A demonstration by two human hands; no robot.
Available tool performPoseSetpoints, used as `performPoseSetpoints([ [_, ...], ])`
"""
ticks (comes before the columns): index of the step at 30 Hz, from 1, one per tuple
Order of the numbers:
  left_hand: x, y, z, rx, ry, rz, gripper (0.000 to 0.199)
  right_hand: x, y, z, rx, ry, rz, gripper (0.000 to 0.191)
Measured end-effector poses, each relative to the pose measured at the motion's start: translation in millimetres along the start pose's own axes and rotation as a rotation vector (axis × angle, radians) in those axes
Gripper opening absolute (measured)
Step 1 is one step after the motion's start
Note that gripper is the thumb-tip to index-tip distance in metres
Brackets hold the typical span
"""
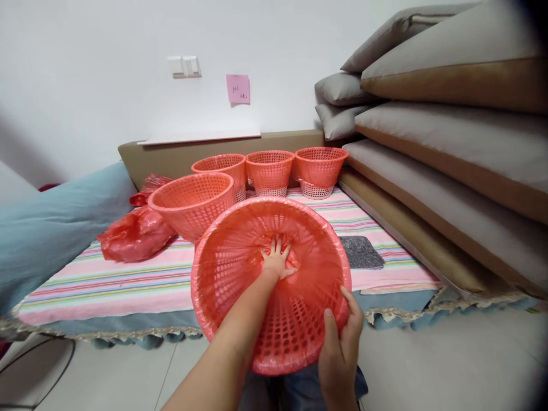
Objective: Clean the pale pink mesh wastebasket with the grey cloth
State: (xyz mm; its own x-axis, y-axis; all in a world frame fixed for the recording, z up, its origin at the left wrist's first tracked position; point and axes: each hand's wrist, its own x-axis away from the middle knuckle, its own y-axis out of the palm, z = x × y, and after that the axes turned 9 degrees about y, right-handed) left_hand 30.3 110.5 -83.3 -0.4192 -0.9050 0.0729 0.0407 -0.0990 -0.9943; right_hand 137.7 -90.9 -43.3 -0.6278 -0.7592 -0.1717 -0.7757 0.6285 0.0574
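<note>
A round red plastic basket [295, 337], lined with a thin red plastic bag [240, 245], is tilted towards me at the edge of the couch. Deep inside it, my left hand [276, 262] presses the bag towards the basket's bottom, fingers spread. The film is stretched in folds around that hand and wraps over the rim. At the lower right, my right hand [342, 342] grips the rim, thumb inside and fingers around the outside. Another red basket [192, 200] stands just behind on the left. Bundled red plastic bags [139, 234] lie beside it.
Several red baskets [321, 165] stand along the couch back. A striped cloth [128, 291] covers the seat, with a dark grey cloth piece [362, 252] on it. Large cushions [449, 137] are stacked at the right. A black cable [71, 359] lies at lower left.
</note>
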Motion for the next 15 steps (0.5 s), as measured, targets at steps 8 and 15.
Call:
performPoseSetpoints([
  [8,-5.6,10.3,1.4,-0.043,-0.054,0.033,0.097,-3.2,2.5,7.4,-0.006,0.015,0.009,0.048],
  [15,-3.2,-22.8,8.3,-0.049,-0.024,-0.138,0.112,-2.5,2.4,-4.4,-0.055,0.052,-0.037,0.051],
])
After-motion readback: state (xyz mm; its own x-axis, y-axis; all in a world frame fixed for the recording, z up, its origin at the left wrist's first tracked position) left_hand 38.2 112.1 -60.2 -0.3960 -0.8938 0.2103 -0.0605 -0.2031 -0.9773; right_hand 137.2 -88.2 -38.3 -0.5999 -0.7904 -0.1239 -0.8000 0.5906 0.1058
